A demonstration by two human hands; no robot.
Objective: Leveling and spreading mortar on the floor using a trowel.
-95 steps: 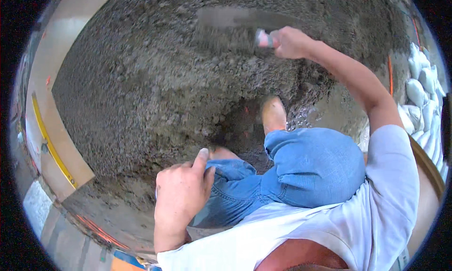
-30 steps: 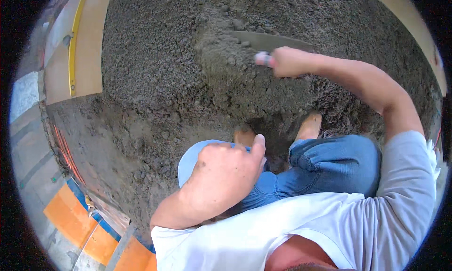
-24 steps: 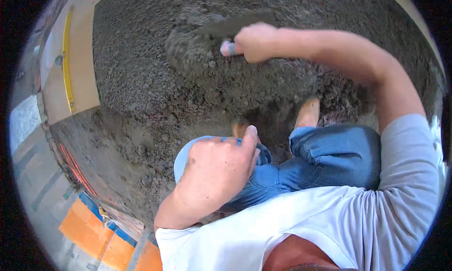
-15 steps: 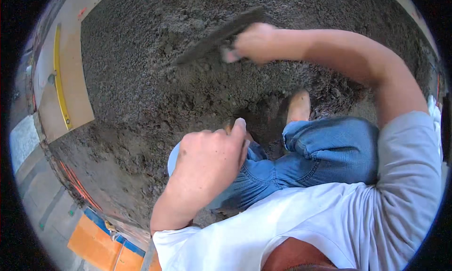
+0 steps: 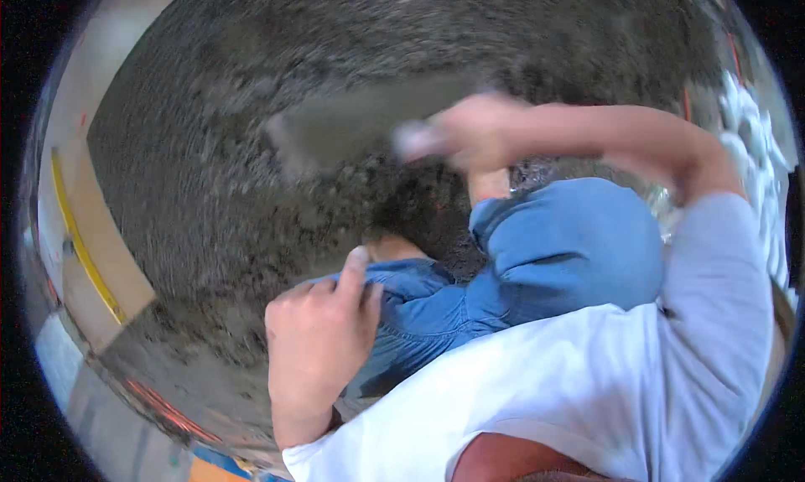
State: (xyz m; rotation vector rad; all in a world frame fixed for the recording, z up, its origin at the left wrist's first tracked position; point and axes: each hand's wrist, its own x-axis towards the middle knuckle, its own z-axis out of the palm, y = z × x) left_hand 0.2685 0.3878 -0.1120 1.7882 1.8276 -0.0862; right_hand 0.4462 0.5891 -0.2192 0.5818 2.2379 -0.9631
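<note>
My right hand (image 5: 482, 138), blurred by motion, is wrapped round the handle of a trowel (image 5: 352, 121) with a long, flat rectangular blade. The blade is smeared too and stretches left of the hand, over rough, wet grey-brown mortar (image 5: 210, 147); whether its whole face touches the surface I cannot tell. My left hand (image 5: 319, 331) hovers by my bent left knee, back upward. One finger points forward and the thumb stands a little apart; the other fingers bend out of sight. No object shows in that hand.
At the left, a yellow spirit level (image 5: 77, 239) lies on a pale board (image 5: 126, 268) bordering the mortar. Orange-red cords (image 5: 168, 406) run along the lower left edge. White crumpled plastic (image 5: 755, 147) lies at the far right. My bare feet (image 5: 490, 184) are amid the mortar.
The trowel's blade has gone from steeply tilted to showing its broad face, and appears lower in the picture. My left hand has shifted left and down. The whole view has turned somewhat.
</note>
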